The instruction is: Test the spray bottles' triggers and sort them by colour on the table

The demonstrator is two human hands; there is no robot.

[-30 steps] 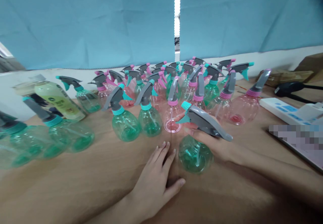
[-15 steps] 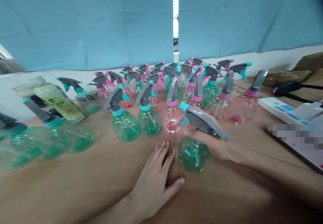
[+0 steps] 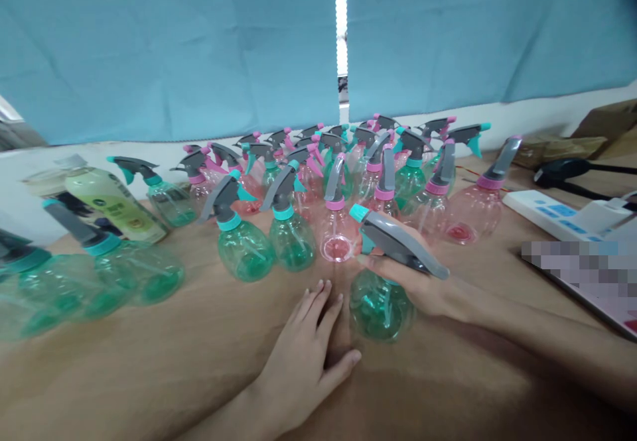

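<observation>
Green and see-through, the spray bottle (image 3: 381, 305) is standing upright on the tabletop (image 3: 149, 361), nearest the camera of all the bottles. The right hand (image 3: 421, 282) is wrapping round its neck just under the grey trigger head (image 3: 398, 249), its grip holding the bottle there. The left hand (image 3: 303, 361) is lying flat on the tabletop just left of the bottle, fingers spread and holding nothing, thumb pointing towards the bottle's base without clearly touching it. Behind the bottle, a crowd of pink and green bottles (image 3: 338, 176) is standing in rows; the closest of them, a pink bottle (image 3: 337, 232), is sitting just behind and left of the trigger head. Well left of the bottle, more green bottles (image 3: 134, 268) are showing, blurred, along with a pale yellow bottle (image 3: 117, 205). Well right of the bottle, a white power strip (image 3: 552, 212) is lying on the tabletop. Blue curtains (image 3: 174, 43) are hanging behind everything.
</observation>
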